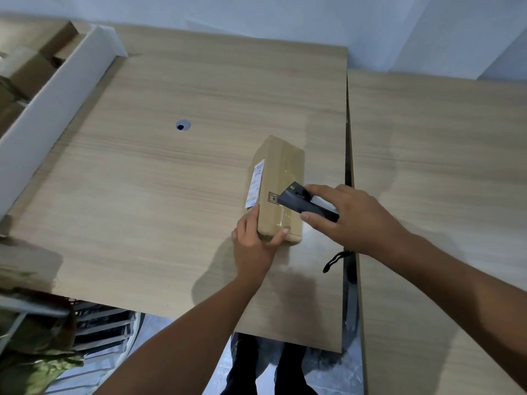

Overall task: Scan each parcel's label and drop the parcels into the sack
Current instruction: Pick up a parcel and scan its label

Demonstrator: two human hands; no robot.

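Brown cardboard fills the left hand (253, 243). Its thumb hooks over the near end of a long, tape-wrapped brown cardboard parcel (281, 189) and its fingers run up the left side. The parcel lies flat on the pale wood-grain table (171, 181).

Just right of that grip, the right hand (353, 218) is wrapped round a dark grey handheld scanner (305, 202). The scanner's nose hovers over the parcel's top and points leftward.

A white paper label (255, 183) runs along the parcel's left face, and a left fingertip touches its near end. A faint bluish glint shows there, but I cannot tell whether it is the scan beam.

Under the right wrist a black wrist strap (335, 260) dangles near the gap between the 2 tables.

Far left of the hands, behind a white board wall (57, 89), sit several more brown cardboard boxes (28, 67).

Near left, below the table edge, is crumpled green material (34, 352). It may be the sack, and its contents are hidden.

As I judge it, this 1 parcel is at the scanning step and is not yet dropped. The boxes on the far left look to be waiting their turn, so much of the job is probably left. How many parcels are already bagged cannot be told.
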